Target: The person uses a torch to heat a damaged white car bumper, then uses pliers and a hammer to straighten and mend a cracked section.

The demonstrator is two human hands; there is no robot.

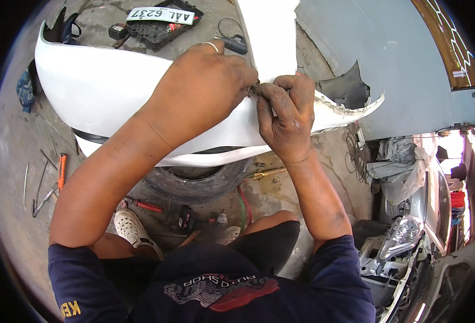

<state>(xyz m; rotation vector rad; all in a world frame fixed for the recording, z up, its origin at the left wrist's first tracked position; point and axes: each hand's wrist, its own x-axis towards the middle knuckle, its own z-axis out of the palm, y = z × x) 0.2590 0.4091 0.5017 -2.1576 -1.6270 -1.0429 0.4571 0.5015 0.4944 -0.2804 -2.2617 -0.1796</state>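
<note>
A white car bumper [103, 75] lies across in front of me, resting over a black tyre [200, 185]. A long white panel [270, 32] runs from the far edge down to the bumper's middle, where both my hands meet. Fingers of my left hand [202, 78] are closed in a pinch at a small dark, frayed-looking piece [253, 88], too small to name. From the other side, my right hand [288, 118] has its thumb and fingers curled against the same spot. Whatever lies between the right fingertips is mostly hidden.
Beyond the bumper, a black tray [154, 40] carries a licence plate [159, 15]. An orange-handled tool [62, 171] lies on the left floor among metal rods. By my feet are a red-handled tool [149, 206] and a power tool [186, 219]. A headlight [404, 237] stands at right.
</note>
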